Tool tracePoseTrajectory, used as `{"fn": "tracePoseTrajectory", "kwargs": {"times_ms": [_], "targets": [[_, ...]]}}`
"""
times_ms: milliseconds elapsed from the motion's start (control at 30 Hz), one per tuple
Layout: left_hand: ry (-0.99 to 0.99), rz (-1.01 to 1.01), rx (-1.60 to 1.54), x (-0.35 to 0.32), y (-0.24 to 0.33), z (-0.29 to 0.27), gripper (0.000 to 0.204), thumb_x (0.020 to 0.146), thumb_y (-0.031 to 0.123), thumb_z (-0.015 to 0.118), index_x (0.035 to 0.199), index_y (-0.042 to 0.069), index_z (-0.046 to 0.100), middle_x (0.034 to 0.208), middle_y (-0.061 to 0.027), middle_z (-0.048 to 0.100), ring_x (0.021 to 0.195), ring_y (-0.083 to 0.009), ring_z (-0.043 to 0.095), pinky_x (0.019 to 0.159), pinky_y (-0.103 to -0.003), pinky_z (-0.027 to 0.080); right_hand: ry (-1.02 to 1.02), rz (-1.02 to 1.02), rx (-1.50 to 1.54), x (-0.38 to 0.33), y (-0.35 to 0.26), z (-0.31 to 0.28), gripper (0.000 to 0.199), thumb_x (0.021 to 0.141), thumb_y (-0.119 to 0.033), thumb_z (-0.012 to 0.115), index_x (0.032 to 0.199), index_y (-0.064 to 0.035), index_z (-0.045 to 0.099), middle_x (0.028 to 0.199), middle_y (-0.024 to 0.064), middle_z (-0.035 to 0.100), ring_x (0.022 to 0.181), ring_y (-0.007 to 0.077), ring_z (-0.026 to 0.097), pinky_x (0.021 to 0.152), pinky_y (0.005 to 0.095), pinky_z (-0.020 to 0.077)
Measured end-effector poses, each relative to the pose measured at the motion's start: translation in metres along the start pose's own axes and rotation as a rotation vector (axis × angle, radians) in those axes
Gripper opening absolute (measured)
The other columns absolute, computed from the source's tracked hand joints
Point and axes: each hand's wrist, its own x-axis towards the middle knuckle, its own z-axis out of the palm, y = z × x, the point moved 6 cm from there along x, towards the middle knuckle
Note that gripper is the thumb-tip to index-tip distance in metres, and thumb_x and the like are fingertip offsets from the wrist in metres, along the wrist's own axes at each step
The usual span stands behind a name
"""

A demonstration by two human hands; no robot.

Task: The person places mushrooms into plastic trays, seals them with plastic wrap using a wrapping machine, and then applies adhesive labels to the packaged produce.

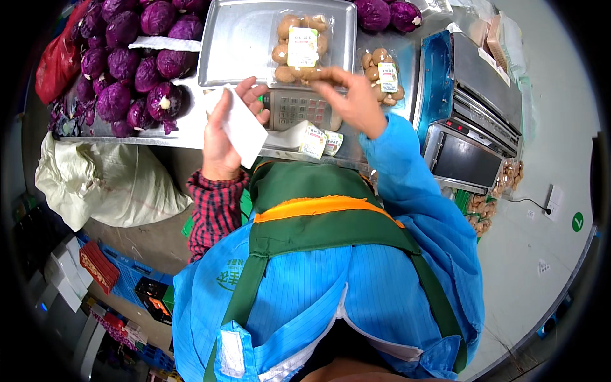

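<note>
A blank white sheet of paper [247,130] is pinned under the thumb of my left hand [221,130], whose fingers curl loosely beside it. My right hand [356,100] reaches over the scale's keypad [298,109], fingers half bent and a little apart. Its fingertips meet the lower right edge of a clear-wrapped pack of brown mushrooms [283,53]; nothing shows between them. That pack, with a white and green label [302,46] on top, lies on the scale's metal tray [235,38]. Below the keypad, printed labels [313,141] hang at the counter edge.
Purple cabbages [121,63] are heaped at the left. Right of the tray lies another labelled mushroom pack [380,76], beside a metal wrapping machine [471,114]. A pale sack [108,184] stands below the counter at left. More bagged mushrooms [480,210] sit at the right.
</note>
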Motion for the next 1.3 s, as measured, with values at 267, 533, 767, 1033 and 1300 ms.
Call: {"fn": "tracePoseTrajectory", "kwargs": {"times_ms": [267,533,767,1033,1300], "targets": [[0.195,0.165,0.635,-0.066,0.072,-0.032,0.036,0.098,0.029,0.049,0.091,-0.002,0.065,0.094,-0.0141,0.064,0.087,-0.0224,0.06,0.082,-0.034,0.047,-0.297,-0.035,-0.417,-0.063,0.041,0.085,0.053,0.073,-0.012,0.073,0.121,-0.0027,0.053,0.119,0.0175,0.053,0.11,0.035,0.052,0.094,0.0389,0.0438],[0.457,-0.147,1.435,-0.135,0.11,-0.12,0.014,0.084,0.006,0.069,0.097,0.0,0.069,0.086,-0.0029,0.069,0.078,-0.0086,0.061,0.072,-0.023,0.047,0.243,0.14,-0.351,-0.099,0.089,0.07,0.043,0.073,0.005,0.059,0.116,-0.0019,0.055,0.117,0.0185,0.053,0.108,0.0379,0.054,0.093,0.0383,0.0453],[0.759,0.769,1.207,-0.166,0.147,-0.133,0.015,0.087,-0.004,0.056,0.099,-0.001,0.064,0.109,-0.0106,0.065,0.102,-0.0182,0.059,0.094,-0.029,0.043,0.318,0.122,-0.031,-0.136,0.076,0.052,0.023,0.076,0.009,0.05,0.094,0.0003,0.061,0.097,0.0124,0.061,0.09,0.0281,0.062,0.078,0.0348,0.0483],[0.43,0.596,0.868,-0.152,0.075,-0.074,0.01,0.088,0.0,0.053,0.092,-0.003,0.062,0.114,-0.0136,0.063,0.098,-0.0175,0.06,0.089,-0.029,0.046,-0.041,0.038,0.301,-0.15,0.012,0.057,0.055,0.08,-0.013,0.069,0.13,-0.002,0.049,0.132,0.0123,0.051,0.123,0.0243,0.047,0.106,0.0343,0.0339],[-0.372,0.28,0.96,-0.156,-0.081,0.087,0.006,0.081,0.001,0.058,0.084,-0.002,0.061,0.097,-0.0115,0.065,0.088,-0.0166,0.06,0.078,-0.028,0.048,-0.347,-0.136,0.502,-0.22,-0.041,0.061,0.065,0.072,-0.018,0.081,0.126,-0.0016,0.048,0.11,0.0134,0.062,0.1,0.0186,0.058,0.087,0.0327,0.0467]]}}
